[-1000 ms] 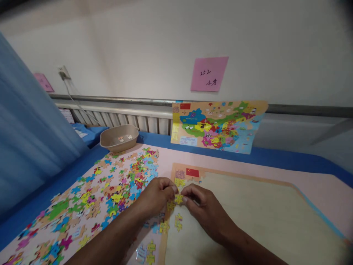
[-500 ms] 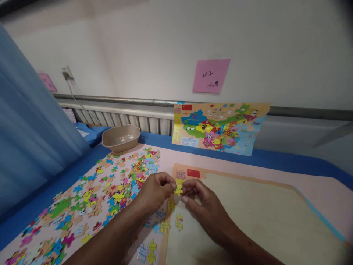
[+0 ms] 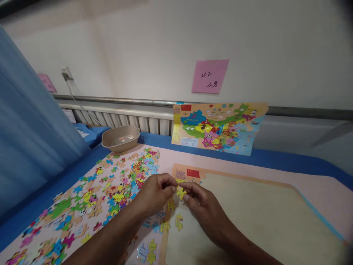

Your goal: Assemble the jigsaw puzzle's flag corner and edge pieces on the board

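Between the thumb and forefinger of my right hand (image 3: pixel 202 202) is a small yellow puzzle piece (image 3: pixel 181 192), held tilted over the upper left of the puzzle board (image 3: pixel 248 217). My left hand (image 3: pixel 157 193) is closed beside it, its fingertips meeting those of the right; whether anything is in its pinch is hidden. The board's corner has printed text and a red flag (image 3: pixel 193 173) in place. Just below my hands, several loose yellow pieces (image 3: pixel 179 222) lie on the board and its left border.
Many loose puzzle pieces (image 3: pixel 91 198) spread across the pink sheet on the left. A beige basin (image 3: pixel 120 139) holds a few pieces at the back. A printed map (image 3: pixel 217 127) leans by the wall. A blue curtain (image 3: pixel 33 121) hangs at the left.
The yellow piece has turned and shifted slightly right, from between both hands into my right fingers. My left fingertips have come closer to my right ones.
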Demonstrator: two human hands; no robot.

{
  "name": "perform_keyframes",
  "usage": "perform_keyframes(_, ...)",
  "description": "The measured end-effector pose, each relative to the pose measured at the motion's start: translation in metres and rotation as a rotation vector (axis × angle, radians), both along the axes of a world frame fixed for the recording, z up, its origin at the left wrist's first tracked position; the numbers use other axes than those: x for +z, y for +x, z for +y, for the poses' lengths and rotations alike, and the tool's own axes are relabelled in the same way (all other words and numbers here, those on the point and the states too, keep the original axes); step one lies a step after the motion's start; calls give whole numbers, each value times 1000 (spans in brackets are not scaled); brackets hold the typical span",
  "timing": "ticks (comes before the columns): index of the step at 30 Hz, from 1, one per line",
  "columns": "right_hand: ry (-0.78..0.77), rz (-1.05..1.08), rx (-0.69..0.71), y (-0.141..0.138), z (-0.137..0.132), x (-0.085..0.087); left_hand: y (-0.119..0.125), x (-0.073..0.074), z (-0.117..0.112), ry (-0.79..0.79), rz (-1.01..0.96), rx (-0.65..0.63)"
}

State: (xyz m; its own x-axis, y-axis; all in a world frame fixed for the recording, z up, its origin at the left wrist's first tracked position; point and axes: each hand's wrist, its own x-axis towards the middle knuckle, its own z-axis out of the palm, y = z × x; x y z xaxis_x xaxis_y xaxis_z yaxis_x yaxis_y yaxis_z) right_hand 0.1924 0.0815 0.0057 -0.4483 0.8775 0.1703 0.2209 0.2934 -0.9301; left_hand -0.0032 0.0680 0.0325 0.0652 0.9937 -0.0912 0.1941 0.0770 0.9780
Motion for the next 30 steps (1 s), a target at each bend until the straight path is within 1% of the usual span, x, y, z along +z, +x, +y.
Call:
perform_keyframes(2, 0, -6, 2, 0, 0, -1, -1, 1, -2, 49, 115, -50)
perform_keyframes(4, 6, -7, -20, 0, 1, -4, -1, 3, -3, 67, 196, -73)
perform_keyframes(8, 6, 54, -116, 3, 7, -9, -1, 6, -1, 73, 278, -74)
perform_keyframes(10, -16, 130, -194, 6, 13, -9, -3, 9, 0, 120, 303, -31)
perform_keyframes(11, -31, 176, -238, 7, 16, -7, -4, 12, -1, 161, 315, 11)
perform_keyframes(12, -47, 220, -277, 9, 19, -6, -7, 18, -2, 211, 327, 61)
perform_keyframes(14, -72, 285, -334, 12, 24, -3, -12, 34, -8, 336, 326, 174)
perform_keyframes(16, -83, 305, -356, 14, 27, -2, -19, 58, -16, 482, 259, 272)
perform_keyframes(18, -98, 301, -348, 13, 26, -3, -26, 83, -22, 588, 56, 345)
perform_keyframes(20, -131, 295, -319, 12, 24, -6, -31, 104, -23, 665, -166, 322)
perform_keyframes(22, -171, 276, -277, 9, 21, -9, -35, 118, -19, 682, -326, 277)
perform_keyframes(24, -197, 230, -224, 6, 17, -11, -37, 122, -13, 659, -400, 259)
perform_keyframes(26, -195, 176, -154, 3, 13, -12, -39, 120, -8, 616, -398, 262)
perform_keyframes(28, -177, 132, -81, 0, 6, -11, -44, 117, -8, 574, -375, 258)
perform_keyframes(30, -153, 87, -13, -4, -2, -9, -53, 119, -13, 571, -411, 266)
